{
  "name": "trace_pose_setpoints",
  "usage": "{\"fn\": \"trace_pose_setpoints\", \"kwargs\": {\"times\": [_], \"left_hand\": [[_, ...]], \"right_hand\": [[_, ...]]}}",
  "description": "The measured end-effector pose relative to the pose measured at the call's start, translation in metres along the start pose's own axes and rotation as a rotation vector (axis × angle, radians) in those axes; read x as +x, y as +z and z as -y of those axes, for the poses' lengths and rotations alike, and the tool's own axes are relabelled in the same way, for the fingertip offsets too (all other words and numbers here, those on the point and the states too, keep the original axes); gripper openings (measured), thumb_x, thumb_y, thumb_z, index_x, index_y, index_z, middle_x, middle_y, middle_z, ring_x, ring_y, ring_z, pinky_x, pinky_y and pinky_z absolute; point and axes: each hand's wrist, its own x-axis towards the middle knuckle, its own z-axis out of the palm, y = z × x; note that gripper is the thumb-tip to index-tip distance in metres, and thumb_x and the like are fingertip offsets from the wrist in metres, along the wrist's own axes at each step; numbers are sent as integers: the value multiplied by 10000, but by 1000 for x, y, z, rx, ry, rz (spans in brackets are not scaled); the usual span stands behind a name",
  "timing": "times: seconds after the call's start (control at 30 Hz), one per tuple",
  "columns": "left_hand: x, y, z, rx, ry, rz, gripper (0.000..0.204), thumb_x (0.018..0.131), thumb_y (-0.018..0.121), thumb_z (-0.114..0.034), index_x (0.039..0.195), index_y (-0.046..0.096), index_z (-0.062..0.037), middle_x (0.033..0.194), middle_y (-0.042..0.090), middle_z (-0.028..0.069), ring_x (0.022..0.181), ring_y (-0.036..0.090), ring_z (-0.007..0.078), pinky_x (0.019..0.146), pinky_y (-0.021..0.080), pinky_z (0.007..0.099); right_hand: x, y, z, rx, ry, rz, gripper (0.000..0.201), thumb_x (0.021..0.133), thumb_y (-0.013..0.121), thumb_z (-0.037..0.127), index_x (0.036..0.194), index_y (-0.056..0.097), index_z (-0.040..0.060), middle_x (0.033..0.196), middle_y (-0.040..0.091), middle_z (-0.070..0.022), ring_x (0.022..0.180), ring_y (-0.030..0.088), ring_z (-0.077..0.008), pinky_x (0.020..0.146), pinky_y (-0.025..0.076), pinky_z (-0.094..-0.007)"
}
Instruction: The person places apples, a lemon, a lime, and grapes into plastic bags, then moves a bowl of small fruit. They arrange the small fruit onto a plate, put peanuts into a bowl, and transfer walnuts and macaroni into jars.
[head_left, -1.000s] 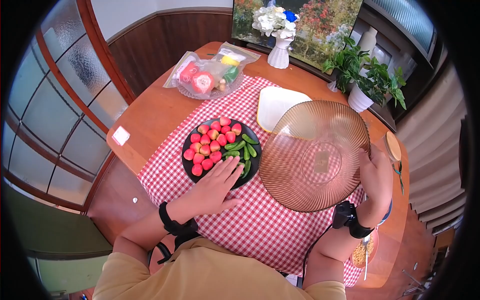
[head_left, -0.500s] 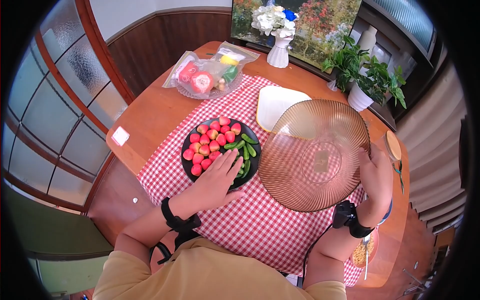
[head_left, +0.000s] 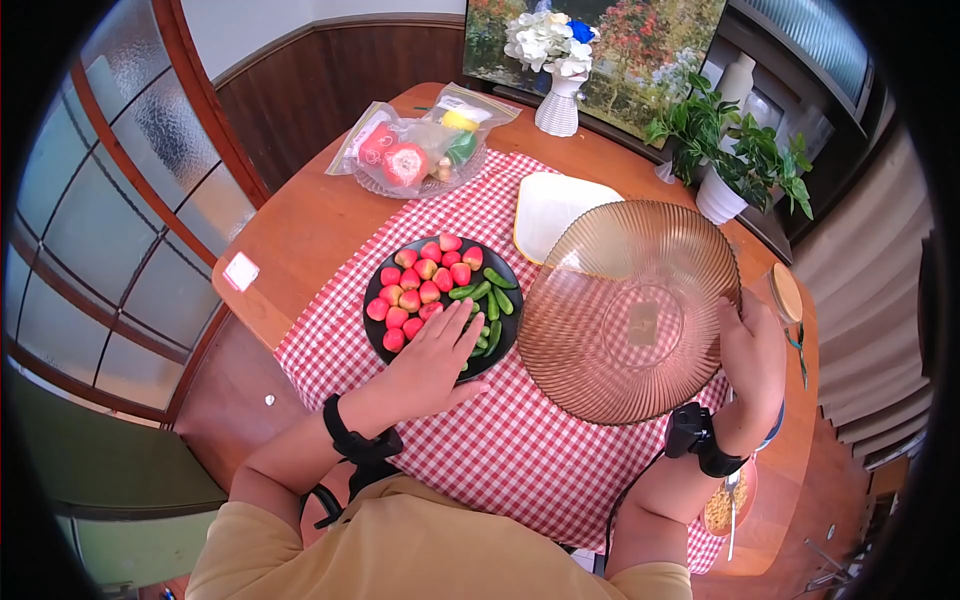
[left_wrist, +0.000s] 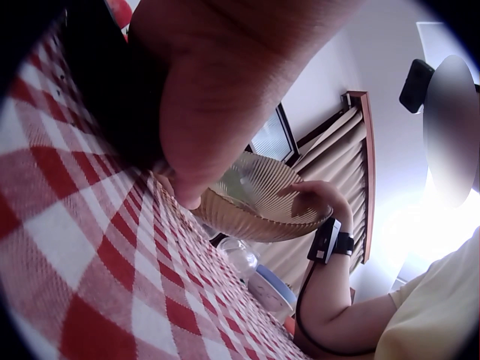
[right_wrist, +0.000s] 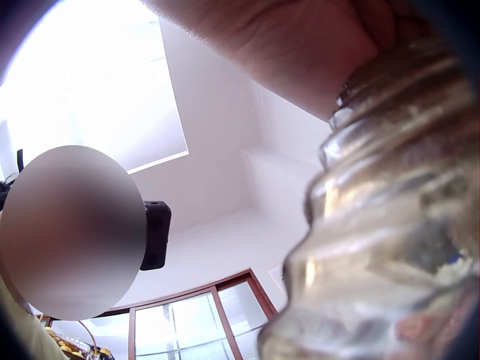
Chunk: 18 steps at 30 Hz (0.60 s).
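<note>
My right hand [head_left: 755,350] grips the right rim of a large ribbed amber glass bowl [head_left: 640,310], tilted up with its inside facing me. The left wrist view also shows the bowl [left_wrist: 259,221] raised at its far side, with the fingers over its rim. My left hand [head_left: 430,365] reaches over the near edge of a black plate [head_left: 510,328], fingers straight and close together. Small red apples [head_left: 410,298] fill the plate's left and back; little green cucumbers [head_left: 501,300] lie on its right. The left fingers partly hide some of both.
A white tray [head_left: 545,215] lies behind the bowl, partly overlapped by it. Bagged items [head_left: 405,163] sit on a glass dish at the back left. A flower vase [head_left: 557,112] and potted plant [head_left: 722,195] stand behind. A bowl of dry food [head_left: 718,508] is by my right forearm.
My left hand has shifted slightly left over the plate, uncovering some cucumber and covering more of the near apples. The right hand and glass bowl have stayed in place.
</note>
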Motion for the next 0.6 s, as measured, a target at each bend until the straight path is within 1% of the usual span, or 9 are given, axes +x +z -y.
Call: {"fn": "trace_pose_setpoints", "kwargs": {"times": [0.13, 0.2, 0.3, 0.33, 0.37, 0.43, 0.47, 0.53, 0.6], "left_hand": [[2, -1, -1, -9, -12, 4, 831, 832, 665, -402, 1399, 294, 79, 1455, 266, 303, 1355, 281, 430, 1128, 241, 479], [4, -1, 0, -21, -21, -10, 832, 833, 663, -402, 1401, 290, 78, 1455, 265, 305, 1355, 280, 432, 1132, 231, 483], [3, 1, 3, -23, -1, -4, 830, 834, 661, -402, 1397, 292, 82, 1454, 262, 310, 1355, 279, 433, 1136, 220, 487], [2, 1, 3, -14, 7, -5, 819, 840, 653, -412, 1390, 305, 84, 1443, 281, 311, 1352, 288, 427, 1132, 228, 487], [2, 1, 3, -6, 16, -4, 809, 845, 645, -421, 1383, 319, 87, 1431, 299, 313, 1349, 297, 422, 1129, 236, 486], [1, 1, 5, -14, 26, -12, 809, 845, 645, -422, 1381, 321, 89, 1430, 302, 312, 1347, 299, 422, 1128, 236, 486], [1, 1, 5, -17, 33, -14, 808, 845, 644, -423, 1378, 323, 92, 1429, 305, 312, 1346, 301, 423, 1128, 236, 487], [0, 2, 6, -60, 35, -17, 810, 837, 654, -414, 1374, 327, 97, 1435, 294, 317, 1350, 292, 430, 1132, 225, 489], [0, 1, 7, -98, 44, -20, 812, 830, 664, -405, 1369, 331, 103, 1440, 284, 322, 1353, 282, 437, 1135, 215, 491]], "right_hand": [[0, 1, -5, 29, -13, -8, 290, 879, 516, 198, 1002, 596, -52, 903, 608, -301, 923, 580, -450, 775, 446, -469], [2, 3, -8, 94, 15, 29, 275, 881, 509, 167, 1034, 590, -47, 908, 614, -291, 930, 588, -441, 783, 451, -450], [-2, 3, -9, 143, -19, 30, 265, 881, 502, 135, 1059, 587, -41, 922, 623, -279, 941, 587, -440, 797, 449, -435], [-3, 4, -10, 147, -53, 3, 252, 883, 501, 127, 1048, 596, -39, 823, 634, -240, 833, 642, -367, 731, 466, -401], [-6, 2, -9, 139, -56, -1, 252, 883, 501, 127, 1048, 596, -39, 823, 634, -240, 833, 642, -367, 731, 466, -401], [-15, -3, -6, 239, 84, 58, 234, 890, 507, 139, 996, 600, -48, 703, 604, -178, 683, 639, -245, 633, 471, -359], [-18, -3, -11, 230, 81, 54, 234, 890, 507, 139, 996, 600, -48, 703, 604, -178, 683, 639, -245, 633, 471, -359], [-22, 2, -31, 227, 58, 45, 222, 891, 513, 145, 949, 605, -48, 639, 565, -115, 594, 579, -137, 554, 449, -316], [-31, 4, -39, 276, 94, 45, 211, 889, 516, 137, 935, 604, -50, 637, 564, -104, 585, 567, -135, 547, 444, -309]]}}
